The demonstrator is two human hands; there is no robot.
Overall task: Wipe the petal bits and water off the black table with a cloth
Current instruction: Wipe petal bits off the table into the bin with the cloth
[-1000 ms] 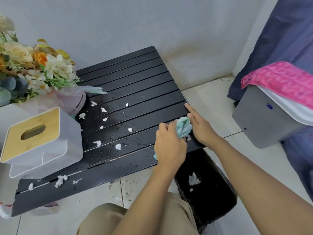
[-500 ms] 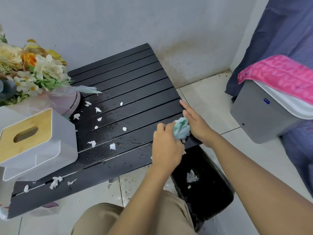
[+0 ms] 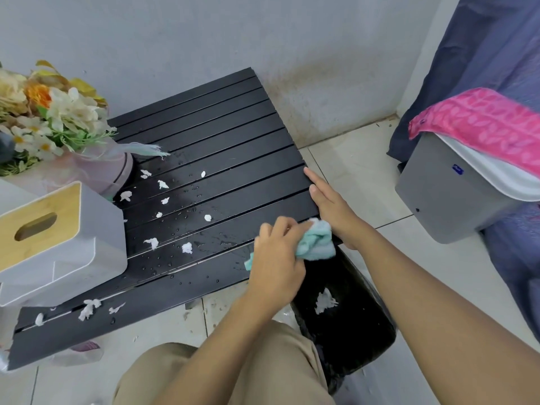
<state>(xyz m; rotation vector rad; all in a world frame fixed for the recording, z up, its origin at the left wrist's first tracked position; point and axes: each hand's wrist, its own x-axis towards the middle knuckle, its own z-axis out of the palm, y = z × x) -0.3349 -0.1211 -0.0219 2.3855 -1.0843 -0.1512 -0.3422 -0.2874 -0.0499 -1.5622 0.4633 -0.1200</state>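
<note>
Currently a teal cloth [image 3: 317, 239] is bunched in the left hand [image 3: 277, 258] grip at the worktop [image 3: 233, 147] right edge; right hand [image 3: 333, 206] is laid flat, fingers spread, on that edge; petal bits [image 3: 187, 247] are scattered mid-worktop.

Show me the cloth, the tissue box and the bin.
cloth [image 3: 317, 241], head view, bunched middle
tissue box [image 3: 43, 219], head view, wooden lid
bin [image 3: 350, 331], head view, black inside

glossy wet slatted black table [image 3: 222, 147], fluffy teal cloth [image 3: 317, 239], matt tissue box [image 3: 67, 238] with wooden lid.
</note>
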